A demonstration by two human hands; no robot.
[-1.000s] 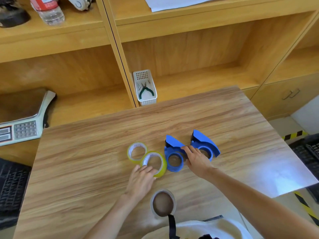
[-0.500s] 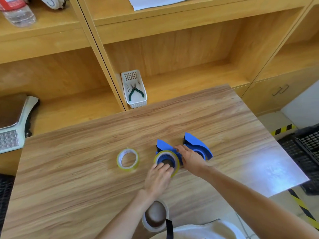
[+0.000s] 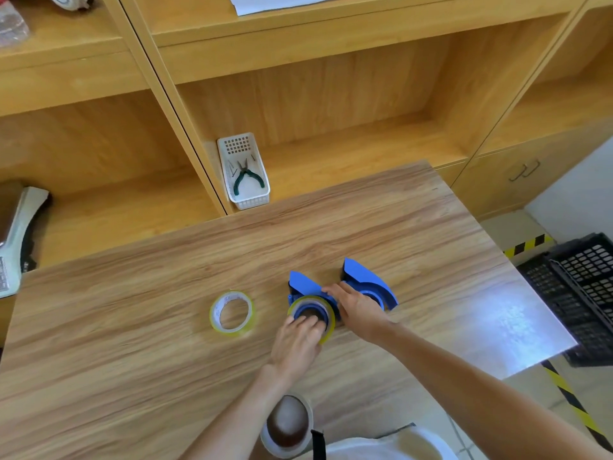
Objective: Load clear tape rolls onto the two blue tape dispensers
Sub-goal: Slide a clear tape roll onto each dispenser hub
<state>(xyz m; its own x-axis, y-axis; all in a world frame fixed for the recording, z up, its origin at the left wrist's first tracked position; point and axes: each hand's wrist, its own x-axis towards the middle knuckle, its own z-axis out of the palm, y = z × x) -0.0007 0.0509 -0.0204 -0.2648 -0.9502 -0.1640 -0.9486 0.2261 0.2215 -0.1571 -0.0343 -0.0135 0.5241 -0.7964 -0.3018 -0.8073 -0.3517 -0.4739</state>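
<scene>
Two blue tape dispensers lie side by side on the wooden table [image 3: 132, 327]. On the hub of the left dispenser [image 3: 303, 283] sits a clear, yellow-edged tape roll [image 3: 328, 318]. My left hand [image 3: 297, 343] presses on that roll from the near side, fingers over its core. My right hand [image 3: 356, 308] holds the left dispenser's right edge and partly covers the right dispenser [image 3: 368, 280], whose hub is bare. A second clear tape roll [image 3: 232, 313] lies flat on the table to the left, untouched.
A brown tape roll [image 3: 288, 424] stands at the table's near edge by my body. A white basket with green pliers [image 3: 243, 172] sits on the shelf behind. A scale [image 3: 16, 240] is at far left, black crates [image 3: 580, 293] on the floor at right.
My left hand carried one tape roll rightward from beside the other roll and set it onto the left dispenser's hub. My right hand stayed on the dispensers.
</scene>
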